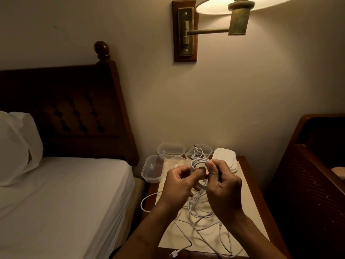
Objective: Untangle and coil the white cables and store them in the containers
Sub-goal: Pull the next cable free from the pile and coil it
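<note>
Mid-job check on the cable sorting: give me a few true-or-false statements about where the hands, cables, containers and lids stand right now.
1. The left hand and right hand both hold one coil of white cable. True.
2. Every clear container is empty. False: the rear container beside the lids holds a cable.
3. Loose tangled cable lies on the nightstand. True.
4. The containers are lidded. False: the white lids sit stacked at the rear right, off them.

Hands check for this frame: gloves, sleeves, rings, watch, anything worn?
Nothing worn that shows. Left hand and right hand are both bare, no gloves, no rings on the fingers in view. Both wrists are free of watch or band. Left forearm and right forearm are bare to the frame edge, no sleeve visible.
</note>
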### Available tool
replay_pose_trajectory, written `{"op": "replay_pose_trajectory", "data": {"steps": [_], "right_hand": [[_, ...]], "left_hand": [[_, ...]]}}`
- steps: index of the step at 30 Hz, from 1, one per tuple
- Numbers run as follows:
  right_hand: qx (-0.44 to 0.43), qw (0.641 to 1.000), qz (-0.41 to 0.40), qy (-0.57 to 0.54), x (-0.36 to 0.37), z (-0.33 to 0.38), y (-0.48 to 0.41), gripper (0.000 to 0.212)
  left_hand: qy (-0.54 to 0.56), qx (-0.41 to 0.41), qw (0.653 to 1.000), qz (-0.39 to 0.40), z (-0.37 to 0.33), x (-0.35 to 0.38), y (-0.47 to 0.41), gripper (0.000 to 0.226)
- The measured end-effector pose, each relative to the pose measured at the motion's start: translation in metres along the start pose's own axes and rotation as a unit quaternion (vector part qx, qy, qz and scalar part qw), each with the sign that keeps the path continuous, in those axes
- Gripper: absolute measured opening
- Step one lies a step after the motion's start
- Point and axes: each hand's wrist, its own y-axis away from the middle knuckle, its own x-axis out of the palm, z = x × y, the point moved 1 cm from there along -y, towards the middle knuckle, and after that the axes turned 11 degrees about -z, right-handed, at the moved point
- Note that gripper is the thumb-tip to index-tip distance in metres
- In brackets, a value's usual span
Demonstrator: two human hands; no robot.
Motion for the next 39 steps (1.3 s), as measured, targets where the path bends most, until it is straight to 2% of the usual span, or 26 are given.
{"op": "replay_pose_trajectory", "data": {"steps": [2, 6, 8, 10, 13, 15, 18, 21, 27, 31, 35, 39], "right_hand": [[-0.015, 0.999, 0.026, 0.026, 0.0, -0.002, -0.002, 0.011], [0.0, 0.999, 0.018, 0.026, 0.002, 0.003, -0.004, 0.01], [0.065, 0.998, 0.006, -0.014, 0.003, 0.006, -0.003, 0.013], [0.142, 0.988, -0.004, -0.055, 0.004, 0.007, 0.0, 0.016], [0.233, 0.964, -0.005, -0.13, 0.002, 0.011, -0.002, 0.016], [0.254, 0.953, 0.023, -0.164, -0.002, 0.016, -0.008, 0.016], [0.289, 0.933, 0.09, -0.192, -0.01, 0.021, -0.015, 0.015], [0.317, 0.923, 0.12, -0.181, -0.015, 0.017, -0.018, 0.013], [0.288, 0.935, 0.182, -0.104, -0.018, 0.006, -0.008, 0.017], [0.288, 0.908, 0.297, -0.063, -0.029, 0.005, -0.012, 0.031], [0.18, 0.904, 0.378, 0.088, -0.037, 0.0, -0.018, 0.044], [0.123, 0.887, 0.427, 0.126, -0.044, -0.001, -0.025, 0.054]], "left_hand": [[-0.001, 0.018, 1.0, 0.01, 0.001, -0.001, 0.002, 0.021], [-0.096, 0.098, 0.988, -0.063, 0.004, 0.002, -0.006, 0.012], [-0.143, 0.104, 0.983, -0.057, 0.002, 0.004, -0.01, 0.01], [-0.16, 0.068, 0.984, -0.036, -0.001, 0.004, -0.012, 0.013], [-0.048, -0.009, 0.998, 0.045, -0.007, 0.004, -0.009, 0.015], [0.008, 0.017, 0.997, 0.073, -0.006, 0.0, -0.005, 0.018], [0.023, 0.066, 0.995, 0.072, -0.001, -0.01, 0.0, 0.019], [0.041, 0.089, 0.989, 0.114, 0.006, -0.022, 0.004, 0.032], [0.037, 0.07, 0.987, 0.14, 0.008, -0.025, 0.004, 0.021], [0.033, 0.072, 0.984, 0.161, 0.009, -0.033, -0.002, 0.012], [0.01, 0.082, 0.982, 0.169, 0.01, -0.034, -0.003, 0.009], [-0.011, 0.078, 0.975, 0.208, 0.009, -0.047, -0.004, 0.013]]}}
